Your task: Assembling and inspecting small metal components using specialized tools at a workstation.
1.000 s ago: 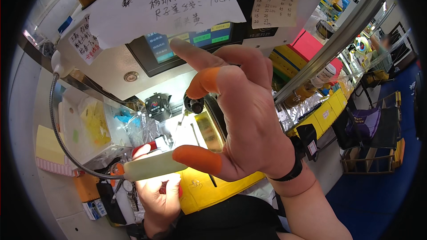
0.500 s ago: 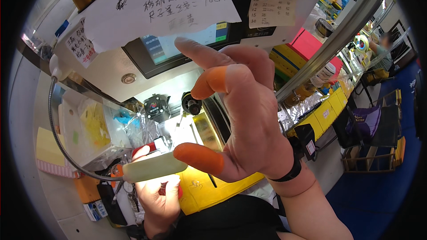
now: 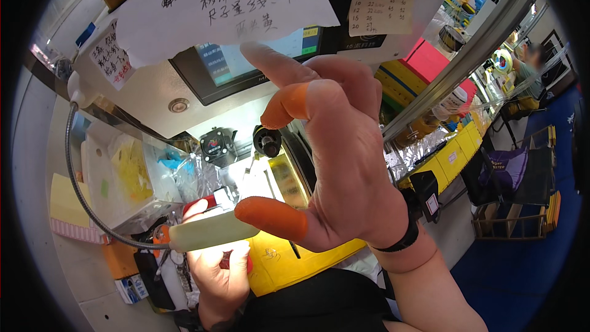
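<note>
My right hand [image 3: 350,154] is raised in front of a machine's touchscreen [image 3: 227,64]. Its index finger is stretched out over the screen, at the lower edge of a hanging paper sheet; whether it touches I cannot tell. Orange finger cots cover the thumb and one other finger, and nothing is held. Low down, my left hand [image 3: 218,280] is closed round something with red parts [image 3: 206,203], whose kind I cannot make out. A pale green lamp head [image 3: 212,232] on a metal gooseneck [image 3: 77,172] hides part of that hand.
A lit work area with a small black fan [image 3: 217,146] and a black knob [image 3: 267,141] lies below the screen. Left stands a white bin [image 3: 132,178] of plastic scraps. A metal post [image 3: 455,55] slants at right. Yellow bins [image 3: 445,157] and a seated person are beyond.
My right index fingertip sits slightly higher against the paper and screen. The view has shifted a little. My left hand keeps its place and grip.
</note>
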{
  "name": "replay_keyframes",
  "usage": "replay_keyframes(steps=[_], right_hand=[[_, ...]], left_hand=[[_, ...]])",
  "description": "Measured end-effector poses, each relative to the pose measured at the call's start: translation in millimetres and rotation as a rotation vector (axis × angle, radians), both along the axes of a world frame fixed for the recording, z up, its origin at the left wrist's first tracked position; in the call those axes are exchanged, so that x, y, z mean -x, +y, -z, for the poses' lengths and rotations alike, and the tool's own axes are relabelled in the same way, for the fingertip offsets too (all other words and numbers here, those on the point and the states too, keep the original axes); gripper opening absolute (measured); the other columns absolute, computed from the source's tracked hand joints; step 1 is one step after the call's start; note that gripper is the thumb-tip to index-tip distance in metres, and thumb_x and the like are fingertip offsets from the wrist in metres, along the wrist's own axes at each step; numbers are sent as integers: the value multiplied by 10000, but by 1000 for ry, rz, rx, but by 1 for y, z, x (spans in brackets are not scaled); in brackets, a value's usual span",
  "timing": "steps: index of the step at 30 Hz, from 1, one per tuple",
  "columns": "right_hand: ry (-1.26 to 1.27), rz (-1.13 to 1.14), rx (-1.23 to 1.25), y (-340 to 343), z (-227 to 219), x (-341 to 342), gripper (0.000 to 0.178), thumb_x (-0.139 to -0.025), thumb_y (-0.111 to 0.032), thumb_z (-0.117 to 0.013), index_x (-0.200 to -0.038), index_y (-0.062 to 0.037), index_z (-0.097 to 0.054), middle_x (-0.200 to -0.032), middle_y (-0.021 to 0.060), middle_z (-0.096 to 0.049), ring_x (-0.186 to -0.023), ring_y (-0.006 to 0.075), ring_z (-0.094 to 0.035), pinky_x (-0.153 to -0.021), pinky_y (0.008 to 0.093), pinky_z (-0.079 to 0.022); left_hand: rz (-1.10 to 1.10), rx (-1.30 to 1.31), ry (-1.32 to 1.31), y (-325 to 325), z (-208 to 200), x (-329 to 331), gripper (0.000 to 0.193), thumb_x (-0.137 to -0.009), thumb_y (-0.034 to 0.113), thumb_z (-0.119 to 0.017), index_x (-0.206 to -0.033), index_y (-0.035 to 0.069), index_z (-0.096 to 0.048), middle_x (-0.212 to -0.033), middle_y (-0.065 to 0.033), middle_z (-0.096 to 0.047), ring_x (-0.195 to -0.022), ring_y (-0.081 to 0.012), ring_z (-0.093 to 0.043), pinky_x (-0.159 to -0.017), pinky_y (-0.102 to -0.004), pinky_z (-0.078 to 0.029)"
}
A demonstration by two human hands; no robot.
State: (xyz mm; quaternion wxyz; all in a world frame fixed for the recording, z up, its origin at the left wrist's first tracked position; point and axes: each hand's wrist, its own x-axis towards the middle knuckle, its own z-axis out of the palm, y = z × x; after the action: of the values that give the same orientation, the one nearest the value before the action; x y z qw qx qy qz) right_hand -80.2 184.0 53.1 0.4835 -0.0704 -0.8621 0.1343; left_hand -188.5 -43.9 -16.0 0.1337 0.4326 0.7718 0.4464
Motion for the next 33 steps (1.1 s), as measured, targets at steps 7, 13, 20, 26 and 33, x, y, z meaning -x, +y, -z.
replay_keyframes(steps=[7, 13, 20, 26, 33], right_hand=[[37, -22, 41, 1, 0, -11, 579, -813, -537, -771, -1036, -43, -566, -1323, 199, -651, -1005, 349, -535, -869, 466, -351], [-25, 114, -8, 9, 12, -28, 663, -846, -586, -760, -1031, -13, -482, -1352, 273, -645, -997, 323, -476, -970, 391, -403], [47, 91, 14, 10, 14, -19, 643, -832, -586, -758, -1038, -22, -528, -1367, 251, -631, -1010, 334, -495, -913, 421, -379], [73, 63, 48, 11, 16, -15, 618, -818, -588, -753, -1036, -38, -575, -1361, 220, -630, -1043, 353, -519, -866, 454, -351], [37, 78, -65, 15, 13, -19, 740, -845, -623, -750, -1111, 1, -454, -1332, 299, -640, -955, 317, -460, -942, 392, -394]], left_hand=[[65, 0, 74, 6, -3, 5, 229, -768, 18, -689, -990, 9, -745, -1143, -193, -671, -1144, -397, -578, -1132, -580, -377], [76, -149, 152, 15, -4, 2, 230, -780, 23, -677, -1000, 7, -741, -1163, -198, -669, -1191, -410, -559, -1138, -575, -367], [75, -164, 137, 16, 2, 3, 215, -790, 24, -674, -996, 7, -733, -1162, -191, -671, -1219, -423, -545, -1134, -570, -370], [57, -148, 153, 15, -2, 2, 201, -804, 35, -683, -997, 5, -731, -1149, -193, -672, -1196, -422, -556, -1125, -566, -381], [86, -150, 142, 14, -1, 3, 212, -794, 38, -695, -1001, 10, -734, -1145, -191, -675, -1164, -402, -568, -1126, -571, -383]])
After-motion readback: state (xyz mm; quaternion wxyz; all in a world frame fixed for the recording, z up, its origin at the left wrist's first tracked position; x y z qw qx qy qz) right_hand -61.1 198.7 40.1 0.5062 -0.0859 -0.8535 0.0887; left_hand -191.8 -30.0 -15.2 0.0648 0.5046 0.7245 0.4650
